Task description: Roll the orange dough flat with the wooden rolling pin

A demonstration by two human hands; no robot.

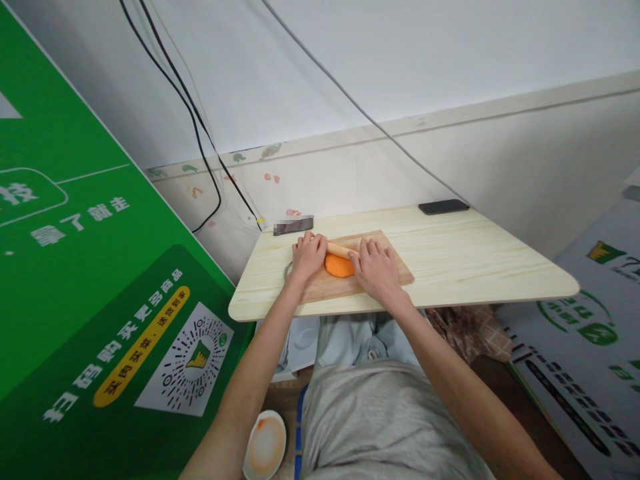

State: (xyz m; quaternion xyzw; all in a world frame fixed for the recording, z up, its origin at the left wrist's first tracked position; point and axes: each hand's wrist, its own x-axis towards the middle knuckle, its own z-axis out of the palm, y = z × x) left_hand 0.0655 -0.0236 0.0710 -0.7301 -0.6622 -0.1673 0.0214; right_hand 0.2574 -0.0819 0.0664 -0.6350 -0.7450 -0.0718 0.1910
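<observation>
A wooden rolling pin (339, 250) lies across the far part of a flattened orange piece of dough (339, 267). My left hand (309, 257) is closed over the pin's left end, and my right hand (377, 267) is closed over its right end, partly hiding the dough's right edge. Beneath them, a wooden cutting board (395, 260) rests on the pale table. Its metal handle loop (287, 270) shows just left of my left wrist.
The pale table (490, 267) meets the wall. A black phone (443, 207) lies at the back right; a dark, partly blurred device (293, 226) is behind my left hand. Green panel (150, 267) stands left, cables (200, 133) hang behind. A stained white plate (265, 443) sits below.
</observation>
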